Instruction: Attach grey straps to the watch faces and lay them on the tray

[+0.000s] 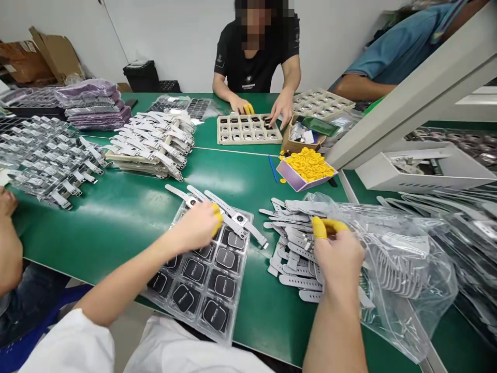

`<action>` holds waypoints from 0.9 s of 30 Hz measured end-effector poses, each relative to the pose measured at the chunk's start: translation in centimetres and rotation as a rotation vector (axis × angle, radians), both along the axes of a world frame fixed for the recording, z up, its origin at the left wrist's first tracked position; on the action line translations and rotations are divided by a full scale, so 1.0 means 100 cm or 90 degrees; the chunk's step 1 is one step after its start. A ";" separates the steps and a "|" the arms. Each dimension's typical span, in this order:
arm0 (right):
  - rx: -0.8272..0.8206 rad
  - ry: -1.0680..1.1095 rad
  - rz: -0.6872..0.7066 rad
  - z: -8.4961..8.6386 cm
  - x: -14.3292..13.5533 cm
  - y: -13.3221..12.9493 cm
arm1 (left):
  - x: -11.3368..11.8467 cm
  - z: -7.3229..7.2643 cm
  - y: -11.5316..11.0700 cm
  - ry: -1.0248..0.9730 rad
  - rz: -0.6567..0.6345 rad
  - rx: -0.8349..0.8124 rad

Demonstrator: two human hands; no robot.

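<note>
My left hand [200, 225], with yellow finger covers, is over the far end of a clear tray [243, 277] of black square watch faces. Its fingers are closed, and what they hold, if anything, is hidden. Beside it, watches with pale straps [240, 219] lie across the tray's far edge. My right hand [336, 243], also in yellow finger covers, is at a pile of loose grey straps [297, 267]; thumb and finger curve toward each other, and whether a strap is between them cannot be made out. A clear plastic bag [415, 280] with more straps lies to its right.
A purple box of yellow finger covers [308, 166] stands past the straps, near a blue pen [273, 169]. Stacked strapped watches [155, 140] are at the left. Across the table a person handles a beige tray [248, 135]. A slanted white post [407, 88] rises at the right.
</note>
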State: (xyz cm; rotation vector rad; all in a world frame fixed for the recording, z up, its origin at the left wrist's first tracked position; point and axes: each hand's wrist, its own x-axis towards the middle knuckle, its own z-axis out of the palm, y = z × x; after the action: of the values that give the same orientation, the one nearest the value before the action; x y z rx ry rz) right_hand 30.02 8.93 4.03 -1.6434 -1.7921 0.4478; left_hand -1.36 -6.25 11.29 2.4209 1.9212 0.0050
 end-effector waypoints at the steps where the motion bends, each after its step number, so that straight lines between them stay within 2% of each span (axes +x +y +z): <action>1: 0.000 0.022 0.018 0.002 -0.004 -0.003 | 0.021 -0.001 -0.003 0.016 -0.034 -0.016; 3: -0.005 0.062 0.044 0.004 -0.011 -0.008 | 0.053 -0.004 -0.006 0.059 -0.070 -0.044; 5: -0.019 0.110 0.049 0.005 -0.016 -0.012 | 0.072 -0.006 -0.004 0.105 -0.059 -0.068; 8: -0.022 0.253 0.006 0.009 -0.019 -0.014 | 0.080 -0.008 0.003 0.144 -0.046 -0.085; 12: 0.018 0.516 -0.081 0.017 -0.025 -0.013 | 0.080 -0.012 0.011 0.143 -0.094 -0.086; 15: -0.028 0.658 -0.004 0.023 -0.033 -0.017 | 0.079 -0.014 0.015 0.136 -0.092 -0.073; 18: -0.143 0.719 0.121 0.028 -0.045 -0.029 | 0.074 -0.001 0.016 0.116 -0.089 -0.074; 20: -0.242 0.738 0.199 0.028 -0.055 -0.042 | 0.068 0.014 0.018 0.036 -0.074 -0.092; 23: -0.393 0.759 0.299 0.027 -0.072 -0.063 | 0.059 0.025 0.023 -0.215 0.023 -0.126; 25: -0.495 0.776 0.348 0.025 -0.083 -0.075 | 0.056 0.016 0.028 -0.443 0.100 -0.108; 27: -0.570 0.783 0.377 0.024 -0.091 -0.084 | 0.055 -0.002 0.033 -0.658 0.147 -0.097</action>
State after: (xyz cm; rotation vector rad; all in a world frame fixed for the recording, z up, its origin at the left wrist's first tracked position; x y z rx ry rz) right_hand 20.92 0.51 6.42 -0.7585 -1.0224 2.1781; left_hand 4.17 -2.93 11.12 1.5354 1.5507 0.8789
